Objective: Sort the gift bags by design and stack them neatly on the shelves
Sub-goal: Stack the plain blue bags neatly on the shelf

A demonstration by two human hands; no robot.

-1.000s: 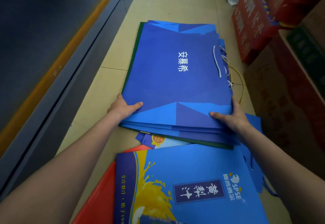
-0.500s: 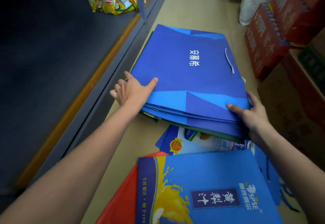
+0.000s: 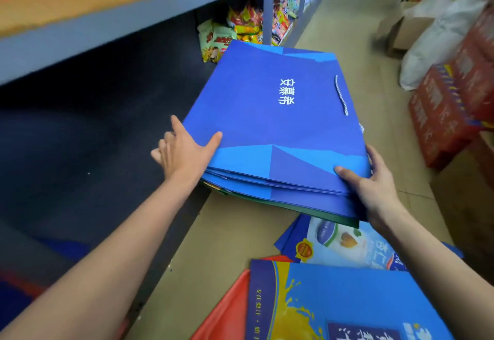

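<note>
Head — blue bag stack (image 3: 270,126) lifted, prob. over shelf (image 3: 80,126).

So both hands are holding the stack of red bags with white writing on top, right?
Not quite: the stack is blue, not red, as the head view shows. Both the left hand and right hand do hold it, and white writing is on top.
</note>
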